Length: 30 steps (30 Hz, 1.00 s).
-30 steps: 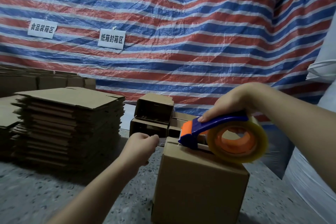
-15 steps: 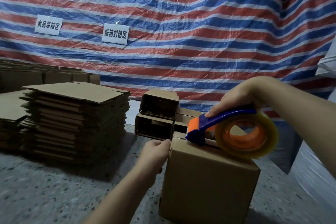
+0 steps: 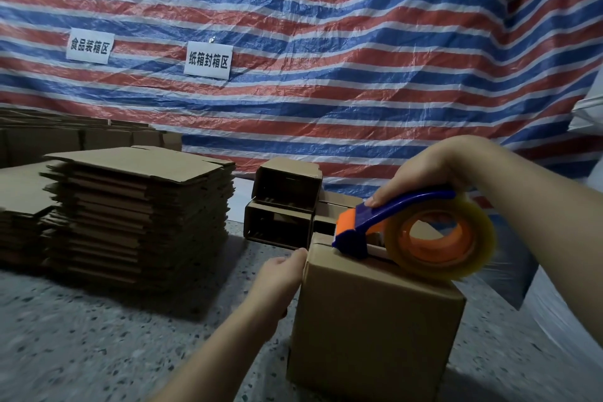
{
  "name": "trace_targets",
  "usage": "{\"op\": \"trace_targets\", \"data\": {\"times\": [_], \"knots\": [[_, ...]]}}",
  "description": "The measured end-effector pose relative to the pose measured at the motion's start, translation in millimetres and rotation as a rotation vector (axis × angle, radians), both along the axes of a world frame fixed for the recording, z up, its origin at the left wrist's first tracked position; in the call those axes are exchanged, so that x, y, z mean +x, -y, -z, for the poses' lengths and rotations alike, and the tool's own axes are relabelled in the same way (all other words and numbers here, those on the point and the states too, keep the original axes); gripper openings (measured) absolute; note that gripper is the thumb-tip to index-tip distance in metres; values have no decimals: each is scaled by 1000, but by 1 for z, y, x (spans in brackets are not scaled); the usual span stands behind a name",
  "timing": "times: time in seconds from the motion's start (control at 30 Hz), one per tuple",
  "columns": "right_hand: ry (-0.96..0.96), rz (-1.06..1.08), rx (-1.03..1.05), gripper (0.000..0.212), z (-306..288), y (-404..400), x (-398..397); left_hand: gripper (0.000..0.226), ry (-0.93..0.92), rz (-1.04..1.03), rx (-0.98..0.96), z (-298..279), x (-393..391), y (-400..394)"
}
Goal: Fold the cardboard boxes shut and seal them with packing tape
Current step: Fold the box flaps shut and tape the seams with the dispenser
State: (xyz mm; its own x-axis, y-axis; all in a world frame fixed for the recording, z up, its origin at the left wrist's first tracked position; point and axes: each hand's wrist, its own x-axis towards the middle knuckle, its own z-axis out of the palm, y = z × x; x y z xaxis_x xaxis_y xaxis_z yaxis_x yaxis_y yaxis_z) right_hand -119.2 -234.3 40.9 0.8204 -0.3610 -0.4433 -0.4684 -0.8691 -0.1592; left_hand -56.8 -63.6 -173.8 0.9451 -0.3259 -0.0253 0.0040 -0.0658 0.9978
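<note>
A closed brown cardboard box (image 3: 372, 333) stands on the speckled surface in front of me. On its top rests a blue and orange tape dispenser (image 3: 414, 232) carrying a roll of clear packing tape, its blade end at the box's far left top edge. My right hand (image 3: 424, 173) grips the dispenser's blue handle from above. My left hand (image 3: 277, 274) presses its fingers against the box's upper left side, near the corner under the dispenser's blade. The seam on top of the box is mostly hidden by the dispenser.
A tall stack of flat cardboard blanks (image 3: 137, 212) sits at the left, with more stacks (image 3: 19, 215) behind it. Several assembled open boxes (image 3: 284, 202) lie on their sides behind the closed box. A striped tarp (image 3: 326, 59) with two paper signs hangs as a backdrop.
My left hand has moved right from mid-air onto the box's upper left side. The dispenser has stayed on the box top, near its far left edge.
</note>
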Motion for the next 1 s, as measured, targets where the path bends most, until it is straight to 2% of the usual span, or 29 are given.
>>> {"op": "trace_targets", "data": {"times": [0.07,0.17,0.27,0.37,0.43,0.53,0.63,0.87,1.0], "knots": [[6,11,4,61,0,0,0,38,-1,9,77,7,-2,-2],[20,31,0,59,1,1,2,27,145,-45,83,10,2,-8],[24,16,-16,61,1,2,4,34,229,-102,-35,-22,8,-13],[7,14,6,63,0,2,4,36,269,-14,41,-48,8,-4],[-8,6,15,62,0,2,4,32,207,90,90,-45,8,5],[-3,-6,29,51,1,2,3,37,73,179,33,-33,9,6],[17,3,33,50,1,3,4,39,-14,232,20,-30,14,4],[-18,-5,37,45,1,3,5,38,24,205,170,-38,8,0],[-55,18,-22,60,-5,4,7,37,28,202,200,-42,5,-2]]}}
